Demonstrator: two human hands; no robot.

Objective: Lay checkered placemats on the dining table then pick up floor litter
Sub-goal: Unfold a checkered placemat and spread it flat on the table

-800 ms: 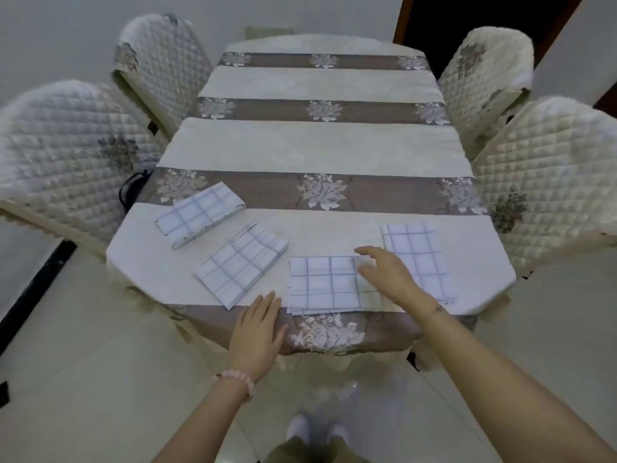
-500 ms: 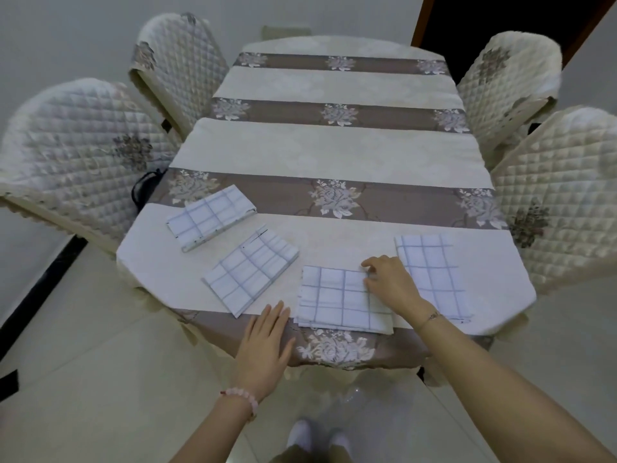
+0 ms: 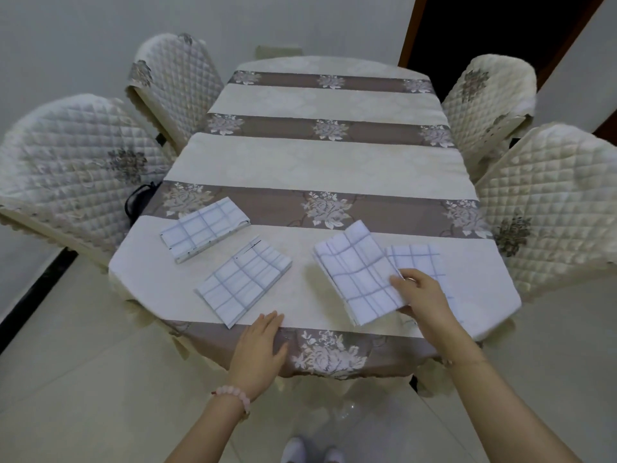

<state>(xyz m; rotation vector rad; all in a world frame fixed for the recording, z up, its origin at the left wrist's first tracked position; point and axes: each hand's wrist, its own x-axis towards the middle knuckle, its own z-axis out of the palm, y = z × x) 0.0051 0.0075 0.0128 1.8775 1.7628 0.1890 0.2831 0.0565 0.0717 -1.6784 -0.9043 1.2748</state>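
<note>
Several folded white checkered placemats lie on the near end of the dining table (image 3: 334,168). My right hand (image 3: 420,297) grips one folded placemat (image 3: 359,275) by its near right corner, lifted and tilted off the cloth. Partly under that hand lies another placemat (image 3: 417,262). Two more sit to the left, one near the centre (image 3: 243,282) and one further left (image 3: 205,228). My left hand (image 3: 260,352) rests flat on the table's front edge with fingers together, holding nothing.
Quilted cream chairs flank the table, two on the left (image 3: 70,168) and two on the right (image 3: 547,202). A dark doorway (image 3: 494,31) opens at the back right. Pale floor tiles (image 3: 76,379) surround the table; my white shoes (image 3: 310,451) show below.
My right hand has closed on the centre-right placemat and lifted and turned it, so it now tilts up over the cloth. My left hand stays on the table edge.
</note>
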